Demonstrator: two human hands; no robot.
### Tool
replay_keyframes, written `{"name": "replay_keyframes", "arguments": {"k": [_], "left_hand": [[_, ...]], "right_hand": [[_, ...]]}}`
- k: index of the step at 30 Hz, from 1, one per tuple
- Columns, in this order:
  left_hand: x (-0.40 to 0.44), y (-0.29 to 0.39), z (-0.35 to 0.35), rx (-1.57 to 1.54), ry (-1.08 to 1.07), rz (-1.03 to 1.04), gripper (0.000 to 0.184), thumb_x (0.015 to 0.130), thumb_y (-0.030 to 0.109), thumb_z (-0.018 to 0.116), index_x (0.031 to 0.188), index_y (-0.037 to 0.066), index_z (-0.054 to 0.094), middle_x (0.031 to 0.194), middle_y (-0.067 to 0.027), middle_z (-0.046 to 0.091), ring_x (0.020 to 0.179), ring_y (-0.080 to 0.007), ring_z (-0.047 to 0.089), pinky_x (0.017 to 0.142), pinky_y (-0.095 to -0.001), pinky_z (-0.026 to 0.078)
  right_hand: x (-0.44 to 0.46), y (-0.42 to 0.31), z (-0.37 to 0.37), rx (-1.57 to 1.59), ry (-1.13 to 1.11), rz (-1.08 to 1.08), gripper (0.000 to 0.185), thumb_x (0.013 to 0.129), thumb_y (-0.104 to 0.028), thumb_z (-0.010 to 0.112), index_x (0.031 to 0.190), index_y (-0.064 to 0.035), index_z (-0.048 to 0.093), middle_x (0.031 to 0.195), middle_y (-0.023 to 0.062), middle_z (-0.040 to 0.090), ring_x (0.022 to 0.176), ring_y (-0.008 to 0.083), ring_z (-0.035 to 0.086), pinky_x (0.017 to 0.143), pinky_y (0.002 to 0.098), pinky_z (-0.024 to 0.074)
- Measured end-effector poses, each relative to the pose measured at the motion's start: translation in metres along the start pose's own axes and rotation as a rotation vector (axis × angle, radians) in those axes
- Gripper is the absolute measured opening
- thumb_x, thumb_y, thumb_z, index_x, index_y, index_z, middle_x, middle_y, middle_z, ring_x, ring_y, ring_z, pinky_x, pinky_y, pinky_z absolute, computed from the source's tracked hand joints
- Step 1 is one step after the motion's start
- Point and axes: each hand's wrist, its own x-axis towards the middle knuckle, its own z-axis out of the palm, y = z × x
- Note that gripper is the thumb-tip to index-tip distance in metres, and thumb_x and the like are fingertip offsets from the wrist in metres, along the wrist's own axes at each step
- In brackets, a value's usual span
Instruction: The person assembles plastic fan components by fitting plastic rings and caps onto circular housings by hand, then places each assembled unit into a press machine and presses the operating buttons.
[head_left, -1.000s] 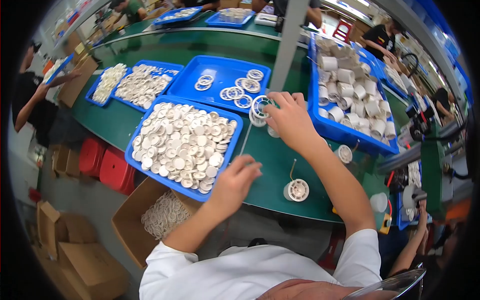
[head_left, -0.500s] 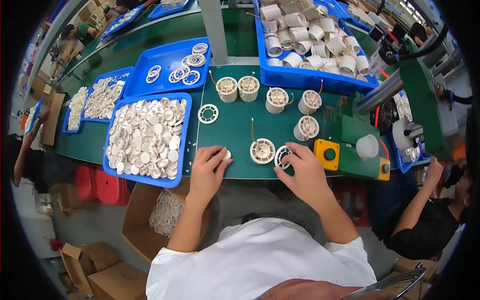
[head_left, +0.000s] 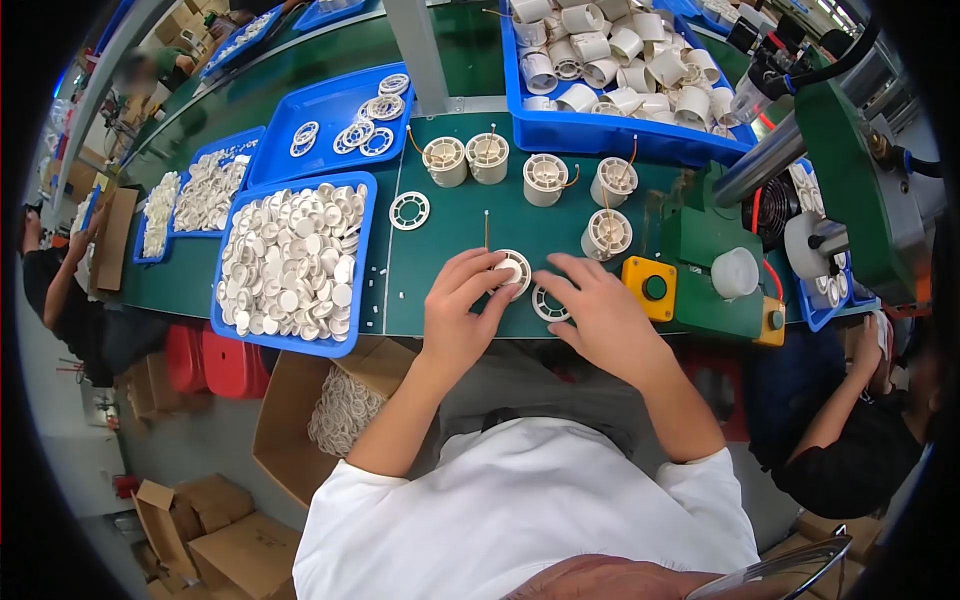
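My left hand [head_left: 466, 308] pinches a white round cap [head_left: 507, 270] at the top of a white cylindrical housing [head_left: 522, 284], whose thin wire stands upright behind the fingers. My fingers hide part of both cap and housing. Just to the right, my right hand [head_left: 608, 318] has its thumb and fingers around the edge of a white slotted ring [head_left: 546, 306] on the green table. Several similar wired housings [head_left: 545, 178] stand upright farther back. Another slotted ring [head_left: 409, 211] lies flat to the left.
A blue tray of white caps [head_left: 362, 260] is at left, with a tray of slotted rings [head_left: 335, 97] behind. A large blue bin [head_left: 620, 137] holds many housings. At right stands a green press [head_left: 690, 250] with a yellow button box [head_left: 650, 290]. A co-worker [head_left: 850, 430] sits at right.
My left hand has moved right, carrying the cap from the table onto the wired housing. My right hand stays at the slotted ring, which has shifted slightly. The whole view has shifted a little.
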Motion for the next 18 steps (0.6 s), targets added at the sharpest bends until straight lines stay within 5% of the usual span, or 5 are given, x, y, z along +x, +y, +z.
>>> {"name": "replay_keyframes", "arguments": {"k": [1,7,9,14,18], "left_hand": [[0.0,0.0,0.001,-0.001,-0.001,0.002,0.022,0.079,-0.001,0.082,0.1,0.001,0.076,0.114,-0.0137,0.074,0.108,-0.0315,0.07,0.091,-0.0388,0.057],[-0.005,0.001,-0.001,-0.019,-0.01,-0.033,0.023,0.08,-0.001,0.082,0.103,0.002,0.076,0.12,-0.0148,0.073,0.111,-0.0317,0.07,0.093,-0.0386,0.057],[-0.007,0.003,-0.002,-0.066,0.008,-0.101,0.039,0.078,0.006,0.086,0.115,0.004,0.073,0.127,-0.0153,0.069,0.111,-0.0334,0.068,0.093,-0.0413,0.057],[-0.012,-0.001,0.002,-0.19,0.05,-0.231,0.064,0.073,0.006,0.089,0.132,0.003,0.063,0.131,-0.0167,0.067,0.117,-0.0314,0.068,0.098,-0.0395,0.056],[-0.026,-0.016,0.019,-0.316,0.063,-0.328,0.069,0.073,0.001,0.088,0.136,0.001,0.059,0.127,-0.016,0.068,0.117,-0.0272,0.069,0.101,-0.0371,0.056]], "right_hand": [[-0.001,0.003,-0.002,-0.027,-0.018,-0.138,0.054,0.08,-0.013,0.081,0.131,-0.0084,0.062,0.129,0.0098,0.061,0.116,0.0307,0.061,0.095,0.0425,0.0534],[-0.001,0.005,0.001,0.01,-0.149,-0.059,0.05,0.08,-0.012,0.08,0.128,-0.0079,0.065,0.127,0.009,0.062,0.112,0.0298,0.062,0.093,0.0417,0.0538],[-0.002,0.003,-0.004,0.012,-0.144,-0.046,0.051,0.081,-0.013,0.081,0.129,-0.0081,0.065,0.126,0.0095,0.062,0.11,0.0297,0.062,0.091,0.0419,0.0541],[0.008,-0.015,-0.006,0.27,0.328,0.018,0.054,0.078,-0.019,0.083,0.127,-0.0062,0.066,0.119,0.0142,0.061,0.107,0.0324,0.062,0.089,0.0443,0.0536],[0.027,-0.034,0.02,0.277,0.308,0.055,0.052,0.079,-0.022,0.083,0.126,-0.0043,0.067,0.116,0.0136,0.059,0.101,0.0343,0.061,0.086,0.0443,0.0537]]}}
